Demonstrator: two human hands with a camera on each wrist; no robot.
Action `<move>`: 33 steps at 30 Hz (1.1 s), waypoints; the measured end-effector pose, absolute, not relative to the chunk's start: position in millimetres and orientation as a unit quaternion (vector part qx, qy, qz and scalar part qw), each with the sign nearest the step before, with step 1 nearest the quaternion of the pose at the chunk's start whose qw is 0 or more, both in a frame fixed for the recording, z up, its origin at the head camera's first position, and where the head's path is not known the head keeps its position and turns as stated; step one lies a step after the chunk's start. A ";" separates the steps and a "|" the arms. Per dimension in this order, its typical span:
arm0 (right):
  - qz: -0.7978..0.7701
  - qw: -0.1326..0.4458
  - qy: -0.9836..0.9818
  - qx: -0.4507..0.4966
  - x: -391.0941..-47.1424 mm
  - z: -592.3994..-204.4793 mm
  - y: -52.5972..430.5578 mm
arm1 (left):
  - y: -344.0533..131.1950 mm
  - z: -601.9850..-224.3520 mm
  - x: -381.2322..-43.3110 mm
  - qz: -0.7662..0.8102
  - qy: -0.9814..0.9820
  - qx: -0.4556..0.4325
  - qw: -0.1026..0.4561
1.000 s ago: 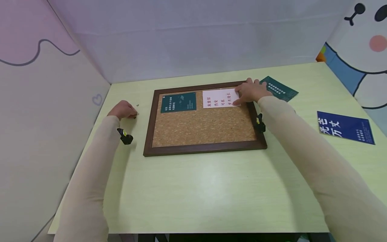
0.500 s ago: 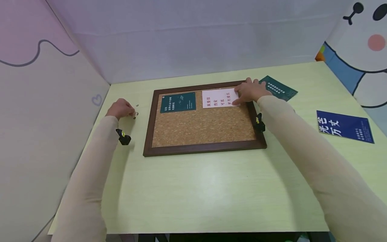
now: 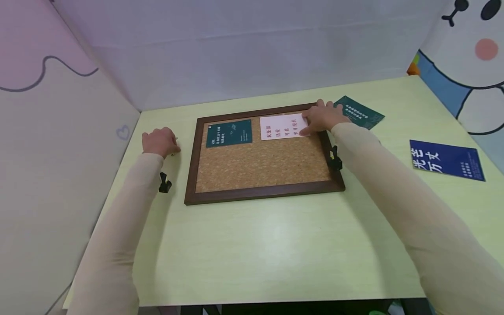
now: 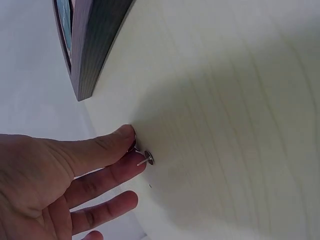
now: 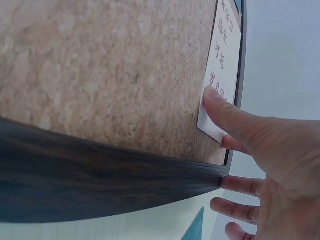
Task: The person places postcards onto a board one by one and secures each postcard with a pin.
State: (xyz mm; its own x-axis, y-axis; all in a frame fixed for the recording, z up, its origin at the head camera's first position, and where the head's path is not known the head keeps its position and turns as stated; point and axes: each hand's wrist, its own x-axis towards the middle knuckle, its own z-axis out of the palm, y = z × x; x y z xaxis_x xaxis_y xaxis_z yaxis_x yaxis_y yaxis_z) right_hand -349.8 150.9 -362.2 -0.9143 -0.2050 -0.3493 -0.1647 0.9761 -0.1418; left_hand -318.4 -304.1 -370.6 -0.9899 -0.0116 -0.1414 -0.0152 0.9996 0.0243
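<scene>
On the table lies a framed corkboard [image 3: 260, 162] with a dark wooden rim. My left hand [image 3: 160, 142], left of it, pinches a thumbtack [image 4: 132, 146] between thumb and forefinger, mostly hidden by the thumb. Right beside those fingertips is a second thumbtack [image 4: 149, 158], its pin pointing toward the hand. My right hand [image 3: 324, 117] rests at the board's upper right corner. Its thumb [image 5: 215, 100] presses the face of a white card [image 3: 283, 127] with red writing, and the forefinger touches the card's end. The other fingers are spread over the frame's edge.
A dark green card [image 3: 229, 133] lies flat on the cork's upper left. Another green card [image 3: 360, 112] is on the table behind the right hand, and a blue card [image 3: 449, 159] lies farther right. A white cloth [image 3: 256, 57] hangs behind the table.
My left hand has turned and shifted slightly right, its fingers now over the small tacks on the table. The right hand and the white card stay in place; the head view has tilted slightly.
</scene>
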 end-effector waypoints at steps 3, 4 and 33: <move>-0.056 0.181 0.977 -0.096 -349.4 -360.5 147.8 | -306.5 -372.0 -318.4 0.009 0.998 -0.007 0.069; -0.056 0.180 0.977 -0.096 -349.5 -360.1 146.9 | -306.8 -372.1 -318.1 0.008 0.998 -0.007 0.068; -0.056 0.187 0.976 -0.094 -351.3 -365.5 139.1 | -298.6 -366.0 -319.7 0.118 0.992 -0.036 0.026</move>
State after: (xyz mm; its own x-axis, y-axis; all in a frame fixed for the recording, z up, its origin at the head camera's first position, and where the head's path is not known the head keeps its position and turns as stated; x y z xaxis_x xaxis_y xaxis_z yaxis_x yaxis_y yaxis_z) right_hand -351.3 139.1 -365.5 -0.9124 -0.2047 -0.3543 -0.1631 0.9760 -0.1441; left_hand -319.7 -298.6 -366.0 -0.9961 -0.0647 -0.0593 -0.0769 0.9695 0.2326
